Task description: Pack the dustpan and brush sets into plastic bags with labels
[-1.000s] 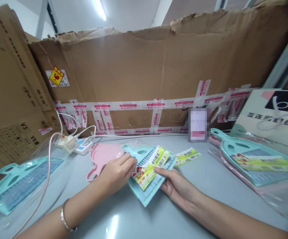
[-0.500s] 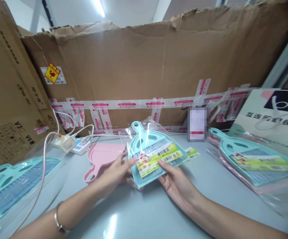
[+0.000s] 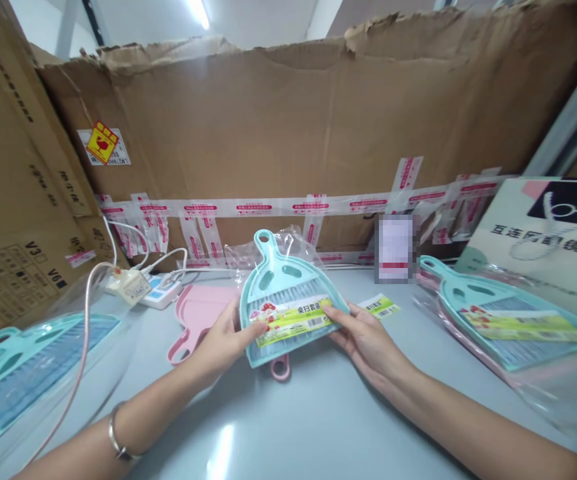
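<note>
Between my hands is a teal dustpan and brush set (image 3: 288, 277) in a clear plastic bag, tilted toward me. My left hand (image 3: 233, 330) grips its left edge, thumb on the front. On the right edge, my right hand (image 3: 361, 330) pinches it with the thumb over the end of the yellow-green label (image 3: 291, 321). Below the set, a pink handle loop (image 3: 280, 368) pokes out; what it belongs to is mostly hidden. A pink dustpan (image 3: 203, 310) lies behind my left hand. Another label card (image 3: 381, 306) lies beyond my right hand.
At the right lies a bagged stack of teal and pink dustpans (image 3: 498, 287). Another teal dustpan with brush (image 3: 43, 360) lies at the left under a cable (image 3: 87, 333). A power strip (image 3: 161, 293) and a large cardboard box (image 3: 268, 133) stand behind.
The dustpan set has been raised and turned more upright, shifting slightly left. My right hand has moved from its lower front to its right edge, and the pink loop below shows more.
</note>
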Demonstrator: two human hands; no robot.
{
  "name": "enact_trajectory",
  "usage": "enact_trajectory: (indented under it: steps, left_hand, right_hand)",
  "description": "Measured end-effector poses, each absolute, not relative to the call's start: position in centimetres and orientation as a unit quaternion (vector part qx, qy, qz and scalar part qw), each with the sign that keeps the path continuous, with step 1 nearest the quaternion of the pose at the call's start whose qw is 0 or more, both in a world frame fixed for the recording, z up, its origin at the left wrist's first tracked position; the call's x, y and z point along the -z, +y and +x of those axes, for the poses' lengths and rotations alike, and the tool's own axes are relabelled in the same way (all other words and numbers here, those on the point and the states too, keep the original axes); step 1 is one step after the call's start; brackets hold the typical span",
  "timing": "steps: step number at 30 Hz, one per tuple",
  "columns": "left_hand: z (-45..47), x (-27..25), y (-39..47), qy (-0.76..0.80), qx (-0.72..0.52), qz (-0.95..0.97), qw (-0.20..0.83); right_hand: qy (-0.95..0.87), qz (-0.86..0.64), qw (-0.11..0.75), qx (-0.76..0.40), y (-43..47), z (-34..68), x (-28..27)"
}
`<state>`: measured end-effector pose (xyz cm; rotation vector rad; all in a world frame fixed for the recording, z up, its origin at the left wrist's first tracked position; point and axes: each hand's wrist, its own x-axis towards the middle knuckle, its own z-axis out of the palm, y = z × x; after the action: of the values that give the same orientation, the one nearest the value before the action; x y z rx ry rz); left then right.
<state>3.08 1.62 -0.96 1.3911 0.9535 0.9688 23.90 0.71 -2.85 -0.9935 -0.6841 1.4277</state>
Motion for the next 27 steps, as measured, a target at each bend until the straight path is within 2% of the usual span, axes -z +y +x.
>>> enact_trajectory:
  steps: [5,9,11,14,16,21,24,27]
  left_hand:
    - [2.8,0.6,1.6,0.399,-0.403,0.584,0.582]
    - [2.6,0.5,1.6,0.395,-0.401,0.578,0.591]
    - [2.7,0.5,1.7,0.416,-0.406,0.561,0.589]
    - [2.8,0.6,2.0,0.478,-0.401,0.518,0.585]
    - [2.7,0.7,2.3,0.511,-0.394,0.49,0.586]
    - [2.2,0.6,2.8,0.528,-0.396,0.491,0.568]
    - [2.0,0.1,2.6,0.515,-0.375,0.51,0.578]
    - [2.0,-0.1,2.3,0.435,-0.356,0.561,0.608]
  right_hand:
    - [-0.333,-0.473,0.578,-0.576,0.9,24.1,2.8]
    - [-0.291,-0.54,0.628,-0.48,1.6,24.5,3.3]
    - [-0.277,-0.523,0.608,-0.528,1.7,24.6,3.1]
    - [-0.301,-0.435,0.52,-0.671,1.1,24.5,2.4]
    - [-0.322,-0.371,0.489,-0.72,0.6,24.5,1.9]
    - [-0.372,-0.296,0.468,-0.745,0.2,24.7,1.6]
    - [-0.353,-0.334,0.494,-0.721,0.5,24.6,1.9]
    - [-0.314,-0.377,0.53,-0.692,0.8,24.3,2.3]
